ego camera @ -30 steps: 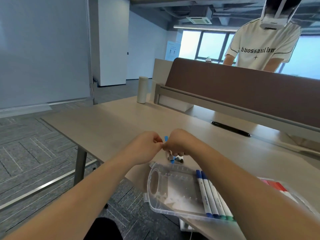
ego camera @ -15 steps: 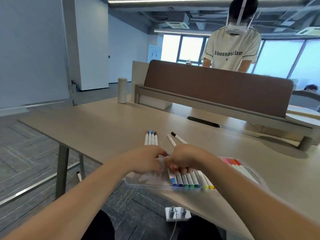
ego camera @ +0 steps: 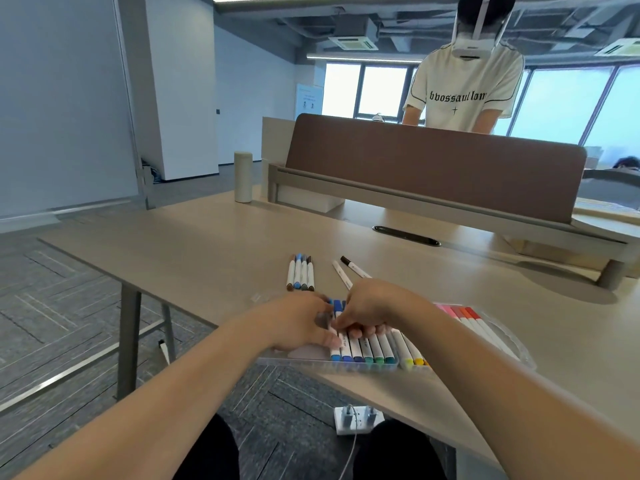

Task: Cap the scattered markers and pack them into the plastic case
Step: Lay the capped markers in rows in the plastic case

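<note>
Head view: the left hand (ego camera: 298, 323) and right hand (ego camera: 372, 308) meet over the clear plastic marker case (ego camera: 381, 366) at the near worktop edge, both grips pinched narrow on a blue-capped white marker (ego camera: 337, 329) at the left end of the packed row. Four capped white markers (ego camera: 300, 273) lie together farther away; two loose markers (ego camera: 348, 270) lie to their right on the beige worktop (ego camera: 207, 244).
</note>
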Demonstrator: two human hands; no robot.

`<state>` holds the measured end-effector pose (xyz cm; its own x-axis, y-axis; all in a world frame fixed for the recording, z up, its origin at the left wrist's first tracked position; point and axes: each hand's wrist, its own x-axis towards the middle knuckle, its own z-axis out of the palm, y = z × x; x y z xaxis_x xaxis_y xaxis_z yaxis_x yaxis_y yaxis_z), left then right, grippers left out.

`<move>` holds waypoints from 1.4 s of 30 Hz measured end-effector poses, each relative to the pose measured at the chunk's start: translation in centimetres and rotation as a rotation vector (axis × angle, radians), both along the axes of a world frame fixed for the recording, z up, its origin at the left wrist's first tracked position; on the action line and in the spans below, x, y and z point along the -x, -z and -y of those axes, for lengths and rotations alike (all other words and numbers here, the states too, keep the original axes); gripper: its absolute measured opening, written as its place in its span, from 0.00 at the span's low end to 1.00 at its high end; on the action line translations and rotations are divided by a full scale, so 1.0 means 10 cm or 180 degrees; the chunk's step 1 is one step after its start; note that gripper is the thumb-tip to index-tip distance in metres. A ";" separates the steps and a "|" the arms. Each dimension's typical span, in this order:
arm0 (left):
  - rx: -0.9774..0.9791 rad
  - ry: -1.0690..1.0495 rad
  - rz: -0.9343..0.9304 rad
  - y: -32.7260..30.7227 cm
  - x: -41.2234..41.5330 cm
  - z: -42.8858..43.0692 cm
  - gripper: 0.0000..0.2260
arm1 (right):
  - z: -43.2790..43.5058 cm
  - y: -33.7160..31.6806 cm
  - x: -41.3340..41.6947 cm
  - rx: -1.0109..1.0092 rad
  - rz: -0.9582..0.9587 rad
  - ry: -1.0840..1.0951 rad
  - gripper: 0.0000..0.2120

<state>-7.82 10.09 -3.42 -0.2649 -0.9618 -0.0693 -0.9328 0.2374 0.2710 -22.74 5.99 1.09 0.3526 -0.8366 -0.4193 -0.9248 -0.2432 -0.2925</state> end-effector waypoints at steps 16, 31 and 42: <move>0.0715 -0.1102 -0.1093 -0.26 -0.31 0.18 0.09 | 0.40 0.10 -0.37 0.0942 0.0441 0.0057 0.10; 0.0676 -0.1454 -0.1459 -0.18 -0.84 0.68 0.09 | 1.14 0.23 -1.19 0.1237 -0.0037 0.0166 0.07; 0.0753 -0.1493 -0.1538 -0.10 -0.97 0.75 0.07 | 1.20 0.20 -1.37 0.0877 -0.0543 0.0070 0.06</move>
